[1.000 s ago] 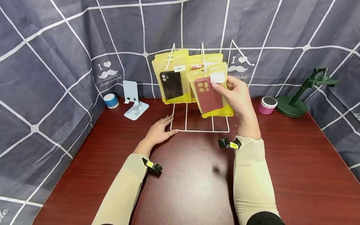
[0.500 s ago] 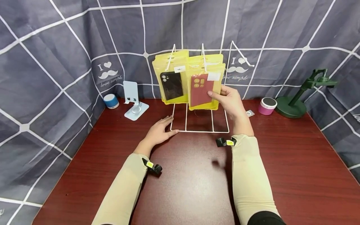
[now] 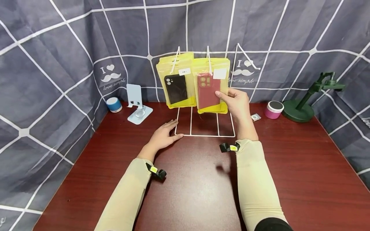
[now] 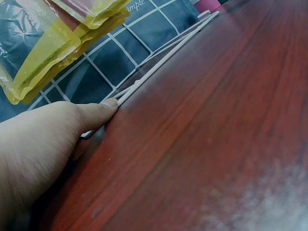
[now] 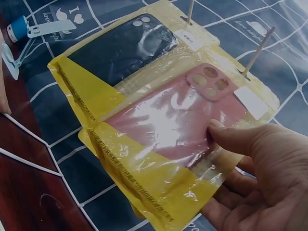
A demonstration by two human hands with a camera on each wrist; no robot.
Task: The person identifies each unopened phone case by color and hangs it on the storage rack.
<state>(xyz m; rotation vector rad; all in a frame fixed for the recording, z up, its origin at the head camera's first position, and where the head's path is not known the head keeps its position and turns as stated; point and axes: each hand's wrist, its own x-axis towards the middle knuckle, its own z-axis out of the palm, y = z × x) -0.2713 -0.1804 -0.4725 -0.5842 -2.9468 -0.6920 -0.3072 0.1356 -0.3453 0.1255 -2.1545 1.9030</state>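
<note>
My right hand (image 3: pixel 238 104) pinches a red phone case (image 5: pixel 163 120) in a yellow-edged clear bag by its right side, thumb in front and fingers behind. The bag's slot is on the middle hook (image 5: pixel 260 53) of a white wire rack (image 3: pixel 208 136). A bag with a black phone case (image 3: pixel 176 89) hangs on the left hook, beside the red one. More yellow bags show behind both. My left hand (image 3: pixel 162 134) rests at the rack base's front left corner, its fingers extended and its thumb (image 4: pixel 101 113) on the front bar.
The rack's right hook (image 3: pixel 249 57) carries no bag. A pale blue phone stand (image 3: pixel 138 107) and a blue round speaker (image 3: pixel 114 104) stand at left. At right are a pink round speaker (image 3: pixel 274 109), a green stand (image 3: pixel 300 102) and a small square item (image 3: pixel 255 117).
My right hand has moved left and slightly down with the red phone case's bag, which has gone from in front of the middle hook onto it. The left hand has stayed put.
</note>
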